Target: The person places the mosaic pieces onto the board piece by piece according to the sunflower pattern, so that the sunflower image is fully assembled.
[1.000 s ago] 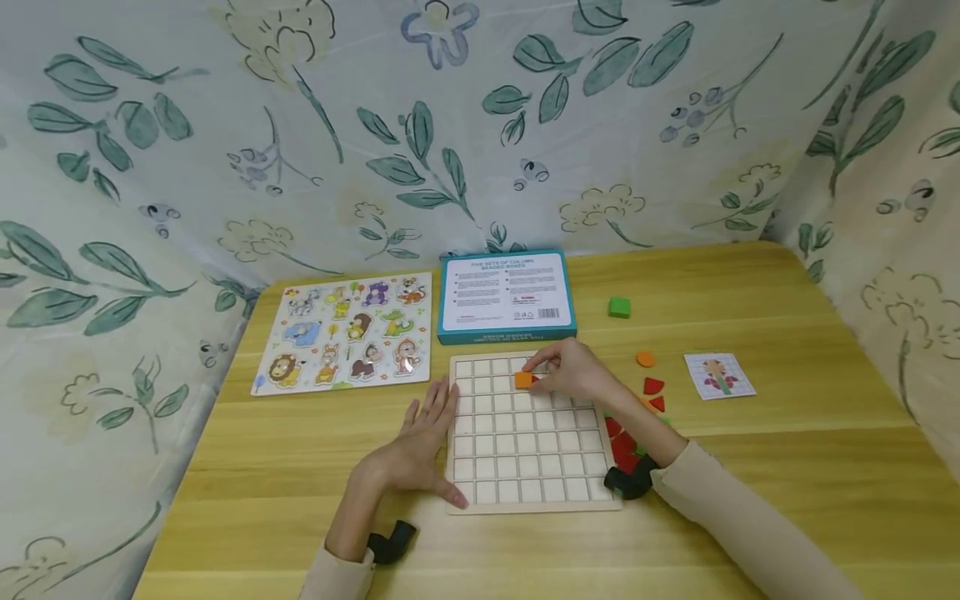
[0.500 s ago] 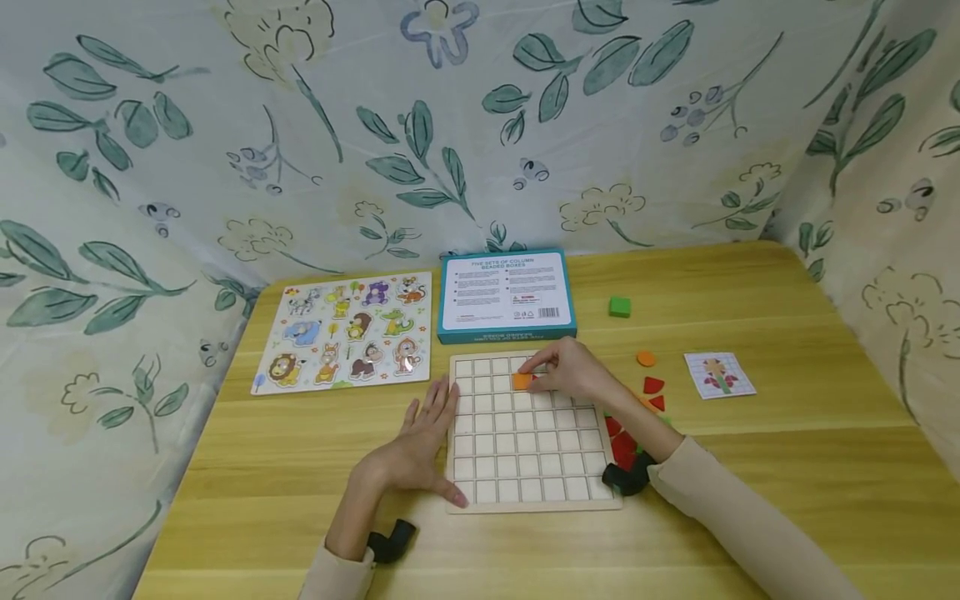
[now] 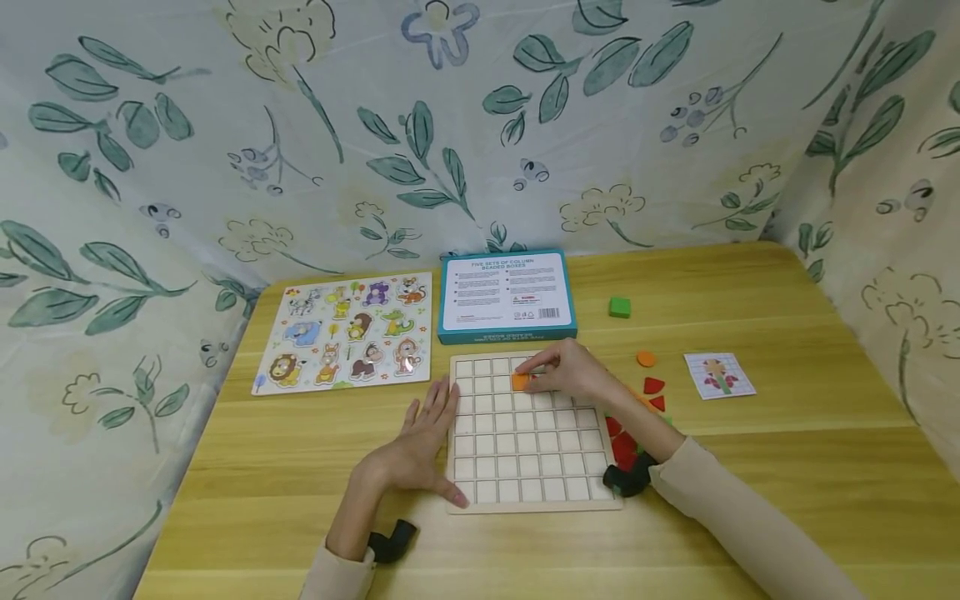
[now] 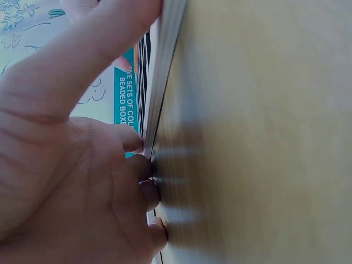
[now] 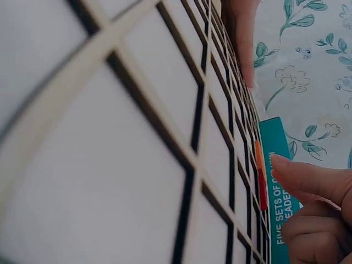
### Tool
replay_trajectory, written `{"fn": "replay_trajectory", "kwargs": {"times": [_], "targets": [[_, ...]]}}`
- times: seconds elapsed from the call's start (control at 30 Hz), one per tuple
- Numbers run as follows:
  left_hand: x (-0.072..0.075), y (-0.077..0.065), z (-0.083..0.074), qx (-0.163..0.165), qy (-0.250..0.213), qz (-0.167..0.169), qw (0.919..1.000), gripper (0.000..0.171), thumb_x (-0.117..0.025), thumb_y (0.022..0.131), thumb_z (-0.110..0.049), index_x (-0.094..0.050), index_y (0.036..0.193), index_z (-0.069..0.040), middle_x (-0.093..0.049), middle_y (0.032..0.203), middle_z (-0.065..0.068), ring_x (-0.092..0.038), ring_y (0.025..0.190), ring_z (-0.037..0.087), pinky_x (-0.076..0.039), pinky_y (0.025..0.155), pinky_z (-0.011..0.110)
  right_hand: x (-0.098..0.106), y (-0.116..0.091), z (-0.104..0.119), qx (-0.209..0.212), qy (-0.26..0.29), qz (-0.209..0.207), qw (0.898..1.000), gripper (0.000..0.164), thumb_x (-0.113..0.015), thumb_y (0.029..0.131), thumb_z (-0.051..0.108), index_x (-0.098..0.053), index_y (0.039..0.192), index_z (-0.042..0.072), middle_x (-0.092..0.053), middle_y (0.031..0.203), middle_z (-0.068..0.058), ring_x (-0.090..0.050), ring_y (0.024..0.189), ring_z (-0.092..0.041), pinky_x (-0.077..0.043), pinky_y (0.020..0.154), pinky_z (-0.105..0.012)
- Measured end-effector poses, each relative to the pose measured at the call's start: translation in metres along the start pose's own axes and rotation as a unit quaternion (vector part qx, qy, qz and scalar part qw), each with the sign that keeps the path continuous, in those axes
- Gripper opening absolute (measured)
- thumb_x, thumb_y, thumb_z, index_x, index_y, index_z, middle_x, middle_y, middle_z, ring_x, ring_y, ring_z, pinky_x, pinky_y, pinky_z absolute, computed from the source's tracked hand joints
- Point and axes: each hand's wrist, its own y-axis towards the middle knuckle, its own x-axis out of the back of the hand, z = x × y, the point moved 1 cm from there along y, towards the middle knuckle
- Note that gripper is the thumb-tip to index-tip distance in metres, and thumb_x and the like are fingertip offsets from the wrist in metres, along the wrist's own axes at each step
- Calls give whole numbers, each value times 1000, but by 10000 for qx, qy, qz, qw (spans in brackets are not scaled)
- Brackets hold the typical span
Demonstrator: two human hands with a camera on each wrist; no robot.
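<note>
A pale wooden grid board (image 3: 506,467) lies at the middle of the table. An orange square piece (image 3: 520,382) sits at one of its upper cells, with my right hand (image 3: 572,371) pinching it between thumb and index finger. The right wrist view has that orange piece (image 5: 259,154) low in the grid beside a red piece (image 5: 262,190), with the right hand's fingertip (image 5: 279,160) close over them. Most of the red piece is hidden by the hand in the head view. My left hand (image 3: 416,446) spreads along the board's left edge, fingers straight, thumb at the lower corner.
Loose red pieces (image 3: 624,450) lie partly under the right forearm; an orange disc (image 3: 646,358) and a green block (image 3: 619,307) are beyond. A patterned card (image 3: 720,376) lies right, an animal puzzle (image 3: 348,333) left, and a teal-edged box (image 3: 506,292) behind the board.
The orange square has shifted slightly left along with the right fingertips. The left hand has stayed put at the board's edge.
</note>
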Motion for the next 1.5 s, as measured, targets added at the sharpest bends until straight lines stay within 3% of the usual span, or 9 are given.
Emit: {"fn": "replay_trajectory", "kwargs": {"times": [0.1,0.5,0.6,0.7,0.73,0.83,0.93,1.0,1.5], "targets": [[0,0,0,-14,7,5,10000,155,-97,62,-50,11,165,-8,26,171,13,22,160,30,8,131,56,13,-7,-3,85,30,-31,10000,26,-83,88,20,-82,113,15,-33,59,3,-32,57,-17,-22,51,-25],[1,-1,0,-12,7,5,10000,156,-97,62,-50,13,164,-8,27,170,13,24,159,30,8,130,57,85,-67,-48,-193,-508,-457,9975,36,-77,94,35,-78,121,11,-33,62,3,-36,57,-15,-27,49,-28],[1,-1,0,-22,19,1,10000,156,-97,62,-51,13,164,-8,28,170,14,24,159,31,8,130,57,97,-81,-64,-335,-623,-589,9958,37,-78,92,39,-79,119,14,-37,63,3,-37,59,-15,-29,51,-29],[0,-1,0,-25,16,-15,10000,156,-97,61,-51,12,164,-8,28,170,14,24,159,31,7,130,58,105,-91,-76,-302,-612,-594,9959,34,-79,92,35,-80,117,12,-63,74,-2,-34,62,-14,-28,52,-30],[0,-1,0,-25,7,-13,10000,156,-97,62,-51,12,164,-8,28,170,14,24,159,31,7,130,58,107,-94,-80,-287,-545,-575,9964,32,-79,92,32,-80,116,11,-72,83,-4,-32,61,-14,-28,51,-30],[0,-1,0,-22,5,2,10000,156,-97,62,-51,13,164,-8,28,169,14,24,159,31,7,130,58,112,-100,-88,-303,-463,-407,9976,31,-79,92,26,-79,116,6,-72,78,-3,-29,58,-11,-26,49,-29],[0,-1,0,-33,19,11,10000,156,-97,62,-51,13,164,-8,29,169,14,24,159,31,7,130,58,115,-102,-94,-413,-511,-299,9974,33,-82,89,24,-79,115,4,-46,57,5,-27,53,-8,-26,47,-26],[1,-1,0,-44,41,2,10000,156,-97,62,-51,13,164,-8,29,169,14,24,159,31,7,130,58,115,-102,-96,-441,-590,-292,9969,35,-83,88,24,-79,115,3,-34,56,7,-28,53,-7,-25,47,-25],[2,-1,-2,-38,-48,9,10000,155,-97,64,-49,13,164,-7,28,170,13,24,159,31,8,130,57,111,-89,-90,-547,-819,-670,9929,41,-83,87,36,-79,116,7,-33,69,3,-29,60,-12,-23,53,-31]]}}
